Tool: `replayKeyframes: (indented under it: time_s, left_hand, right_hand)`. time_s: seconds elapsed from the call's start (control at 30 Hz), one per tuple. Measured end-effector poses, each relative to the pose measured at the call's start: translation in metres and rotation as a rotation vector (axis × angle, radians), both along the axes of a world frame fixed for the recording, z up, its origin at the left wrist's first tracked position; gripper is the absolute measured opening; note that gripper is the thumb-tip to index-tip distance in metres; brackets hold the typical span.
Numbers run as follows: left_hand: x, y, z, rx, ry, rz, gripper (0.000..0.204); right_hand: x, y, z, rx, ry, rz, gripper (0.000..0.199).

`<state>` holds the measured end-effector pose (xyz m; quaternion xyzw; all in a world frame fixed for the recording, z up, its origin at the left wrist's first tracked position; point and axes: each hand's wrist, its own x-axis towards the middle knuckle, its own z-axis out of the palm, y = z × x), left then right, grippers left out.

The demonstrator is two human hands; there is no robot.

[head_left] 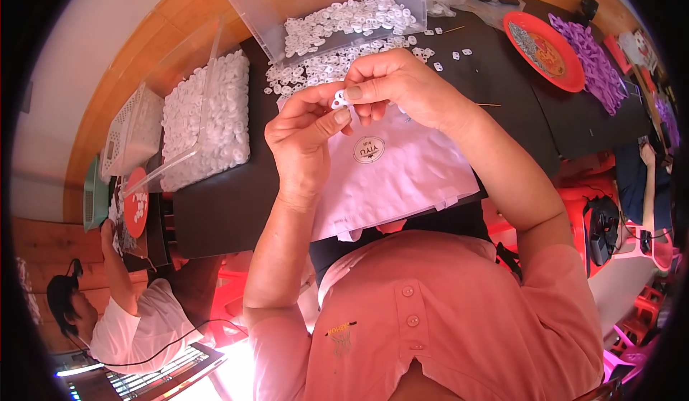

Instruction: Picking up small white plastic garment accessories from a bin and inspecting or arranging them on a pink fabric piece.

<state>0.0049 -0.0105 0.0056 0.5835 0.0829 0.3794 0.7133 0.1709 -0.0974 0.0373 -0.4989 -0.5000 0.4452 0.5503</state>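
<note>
Over a pink cloth bag (pixel 402 164) with a round printed badge, both my hands meet at a small white plastic piece (pixel 339 100) with holes in it. My left hand (pixel 305 128) pinches it from the left between thumb and fingers. From the other side, the thumb and forefinger of my right hand (pixel 402 85) press on the same piece, its other fingers curled below. A pale strip shows between the fingertips; I cannot make out how it joins the piece. Just beyond my hands lies a heap of similar white pieces (pixel 308 74).
A clear plastic box (pixel 247 6) with more white pieces stands at the back. Left of me is a bin of white parts (pixel 208 121). A red tray (pixel 513 24) and a purple pile (pixel 592 63) lie back right. At left, another person (pixel 143 322) reaches toward an orange plate (pixel 136 214).
</note>
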Motion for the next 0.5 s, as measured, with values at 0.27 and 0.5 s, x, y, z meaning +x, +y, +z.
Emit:
replayKeyframes:
  time_s: [0.27, 0.5]
  left_hand:
    - [0.0029, -0.0083, 0.006, -0.017, 0.009, 0.045, 0.028]
    - [-0.002, -0.0034, 0.0021, 0.027, 0.036, 0.042, 0.024]
  right_hand:
    - [0.0031, 0.0002, -0.0008, 0.03, -0.035, 0.023, 0.024]
    - [-0.0012, -0.0001, -0.0037, -0.036, 0.072, 0.008, 0.021]
